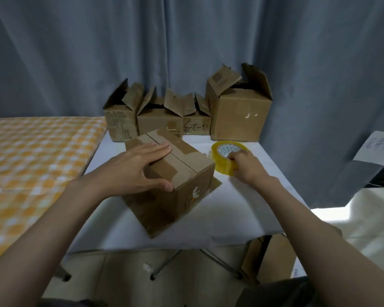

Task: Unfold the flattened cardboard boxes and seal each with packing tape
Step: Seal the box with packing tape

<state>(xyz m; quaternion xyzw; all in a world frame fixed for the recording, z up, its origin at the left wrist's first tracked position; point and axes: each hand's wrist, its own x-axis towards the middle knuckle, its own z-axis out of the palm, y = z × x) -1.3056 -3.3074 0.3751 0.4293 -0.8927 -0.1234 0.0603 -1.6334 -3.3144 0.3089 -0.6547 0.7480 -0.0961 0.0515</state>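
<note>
Cardboard box [182, 185] sits mid-worktop [242, 207]; left hand [140, 171] presses it with straight fingers, while the right hand's [247, 166] grip curls around the yellow tape roll [225, 158] beside it.

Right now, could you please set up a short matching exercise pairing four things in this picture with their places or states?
Things:
1. left hand
2. right hand
3. roll of tape
4. row of boxes

States:
A. stands at the table's far edge, top flaps open
B. rests flat on the closed box
C. yellow, lying on the table right of the closed box
D. grips the roll of tape

Pairs: 1-B, 2-D, 3-C, 4-A
</note>
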